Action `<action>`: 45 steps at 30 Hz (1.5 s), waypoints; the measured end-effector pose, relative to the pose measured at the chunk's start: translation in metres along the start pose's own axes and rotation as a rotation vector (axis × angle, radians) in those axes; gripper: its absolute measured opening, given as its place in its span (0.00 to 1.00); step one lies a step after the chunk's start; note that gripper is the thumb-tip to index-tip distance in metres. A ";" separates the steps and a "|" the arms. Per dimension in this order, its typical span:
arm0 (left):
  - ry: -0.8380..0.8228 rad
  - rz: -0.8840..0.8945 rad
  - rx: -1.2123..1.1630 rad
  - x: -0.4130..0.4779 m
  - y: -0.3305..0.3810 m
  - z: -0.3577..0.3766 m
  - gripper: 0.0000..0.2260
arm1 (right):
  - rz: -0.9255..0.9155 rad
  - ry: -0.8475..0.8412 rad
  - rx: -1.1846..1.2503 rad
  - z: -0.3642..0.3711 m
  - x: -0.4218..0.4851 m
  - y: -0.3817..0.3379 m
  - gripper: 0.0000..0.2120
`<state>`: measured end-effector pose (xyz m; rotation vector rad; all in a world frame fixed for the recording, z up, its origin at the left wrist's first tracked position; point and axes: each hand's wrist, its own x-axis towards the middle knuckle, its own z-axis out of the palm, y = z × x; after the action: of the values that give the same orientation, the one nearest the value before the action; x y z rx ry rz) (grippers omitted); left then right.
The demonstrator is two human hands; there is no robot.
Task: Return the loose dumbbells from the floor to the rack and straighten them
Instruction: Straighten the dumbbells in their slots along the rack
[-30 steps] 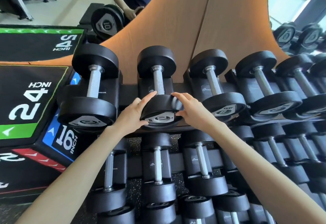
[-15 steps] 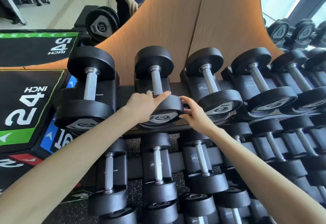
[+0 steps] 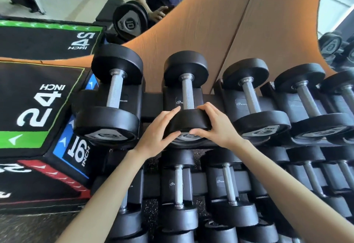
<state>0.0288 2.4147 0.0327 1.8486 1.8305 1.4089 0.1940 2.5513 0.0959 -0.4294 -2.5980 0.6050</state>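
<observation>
– As I read the head view, left to right: plyo box (image 3: 38, 108) is well left of the dumbbell (image 3: 188, 97) I'm handling, with a bigger dumbbell (image 3: 113, 97) just left of it on the top row of the rack (image 3: 152, 100).
– Hands?
– Left hand (image 3: 157, 133) grips the near head's left rim, fingers over the top, thumb on the end face. Right hand (image 3: 216, 126) grips the right rim the same way. Thumbs close together.
– And the dumbbell?
– Seated in its cradle, handle pointing away from me. Just right of it sits the next dumbbell (image 3: 252, 105), not touching.
</observation>
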 end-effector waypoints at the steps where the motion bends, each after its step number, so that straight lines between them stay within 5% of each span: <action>1: 0.001 0.009 -0.011 0.000 -0.003 0.002 0.28 | 0.001 0.043 0.061 0.005 0.001 0.003 0.34; 12: 0.030 0.245 0.234 0.025 -0.014 0.015 0.25 | 0.016 0.358 0.342 0.029 -0.006 0.031 0.32; 19: 0.025 0.442 0.697 0.048 0.021 0.010 0.25 | 0.163 0.598 0.586 0.064 -0.014 0.044 0.30; 23: -0.051 0.453 0.834 0.066 0.043 0.017 0.28 | 0.279 0.585 0.674 0.072 -0.023 0.048 0.25; 26: 0.006 0.347 0.672 0.052 0.035 0.011 0.27 | 0.246 0.444 0.562 0.063 -0.030 0.047 0.25; 30: 0.121 0.071 0.135 0.018 0.012 0.011 0.26 | 0.190 0.148 0.541 0.039 -0.034 0.042 0.22; 35: 0.254 0.008 -0.131 0.009 0.004 0.030 0.24 | 0.031 0.018 0.352 0.009 -0.013 0.023 0.28; 38: 0.366 0.006 -0.196 0.011 -0.002 0.038 0.24 | -0.095 0.040 0.193 0.012 0.009 0.013 0.31; 45: 0.448 0.048 -0.286 0.020 -0.013 0.047 0.28 | -0.081 0.240 0.357 0.026 0.002 0.027 0.25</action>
<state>0.0483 2.4569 0.0084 1.5332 1.6443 2.1117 0.1858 2.5666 0.0628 -0.2606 -2.2099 0.9078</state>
